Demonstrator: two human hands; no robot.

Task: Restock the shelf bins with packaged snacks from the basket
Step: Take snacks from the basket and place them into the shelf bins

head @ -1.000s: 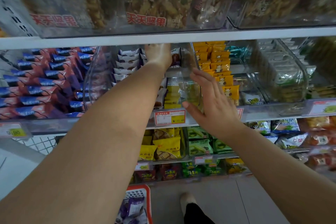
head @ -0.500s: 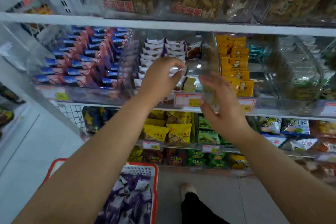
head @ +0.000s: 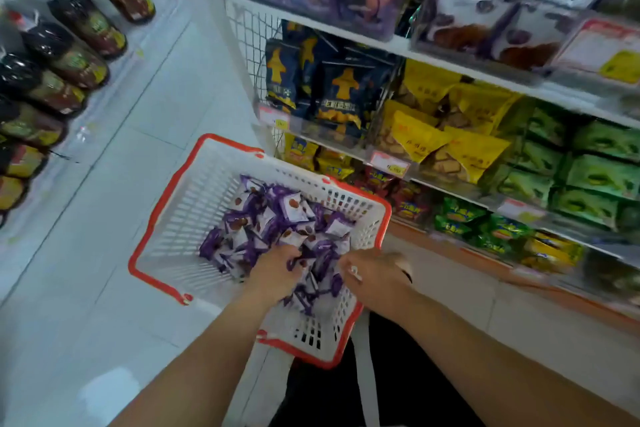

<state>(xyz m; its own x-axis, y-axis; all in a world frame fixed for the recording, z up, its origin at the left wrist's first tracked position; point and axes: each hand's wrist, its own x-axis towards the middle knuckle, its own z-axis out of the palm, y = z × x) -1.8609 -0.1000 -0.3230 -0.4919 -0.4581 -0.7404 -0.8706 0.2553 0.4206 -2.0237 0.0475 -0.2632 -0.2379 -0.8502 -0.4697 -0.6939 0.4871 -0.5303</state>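
White plastic with an orange rim, that's your basket (head: pixel 207 218), sitting on the pale tile floor (head: pixel 104 253) right up against the foot of the shelves (head: pixel 398 42). Its long axis runs from the far left corner toward your legs, so one short end points at you and the other out into the aisle. The purple and white snack packs (head: pixel 277 218) are heaped in the half nearest the shelves and nearest you; the far-left part of the basket bottom is bare mesh.

Both your hands are down in that heap. Your left hand (head: pixel 277 270) is buried fingers-first among the packs with the fingers curled in, looks like it's gripping some, though the tips are hidden under wrappers. Your right hand (head: pixel 375 274) sits at the rim on the shelf side, fingers bent around a pack or two, but it's motion-blurred so I can't tell exactly what it has.

Room-wise: open floor to the left of the basket, then a row of dark bottles (head: pixel 69 45) along the left edge. On the right, the shelf edges and price tags (head: pixel 389 163) stick out just beside the basket's rim. Dark blue bags (head: pixel 339 97), yellow bags (head: pixel 433 139) and green bags (head: pixel 588 177) fill the lower shelves. The upper bins are cut off at the top and blurry.
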